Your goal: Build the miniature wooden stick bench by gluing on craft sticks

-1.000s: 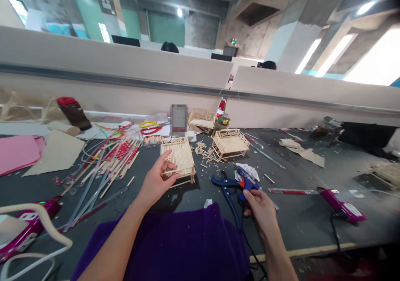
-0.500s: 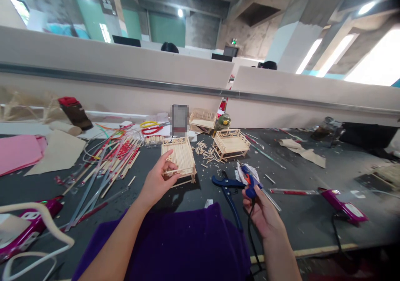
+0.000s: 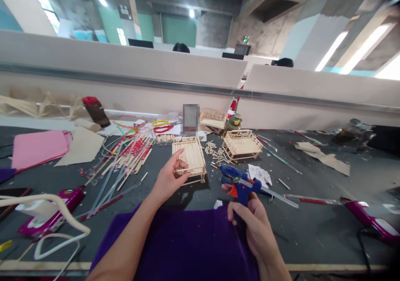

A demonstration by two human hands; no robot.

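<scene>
My left hand [image 3: 170,179] is closed in a pinch at the front left corner of a small bed-like frame [image 3: 192,156] built of thin wooden sticks. A short wooden stick [image 3: 183,171] shows between the thumb and fingers, and the hand hides part of the frame behind it. To the right, my right hand [image 3: 250,218] is wrapped round the handle of a blue glue gun [image 3: 239,181] with an orange trigger. Its nozzle points left, towards the frame, and a clear glue stick [image 3: 284,198] sticks out of its back.
A second stick-built bench [image 3: 242,145] and a third one [image 3: 213,120] stand behind. Short stick pieces [image 3: 215,151] lie between. Red-tipped sticks [image 3: 137,150], pliers [image 3: 164,129] and a magenta power strip [image 3: 58,214] are on the left. Crumpled paper [image 3: 260,175] lies right.
My right hand has lifted the glue gun off the table area by the blue cutter and turned it nozzle-left. My left hand stays at the frame. The view has shifted slightly left.
</scene>
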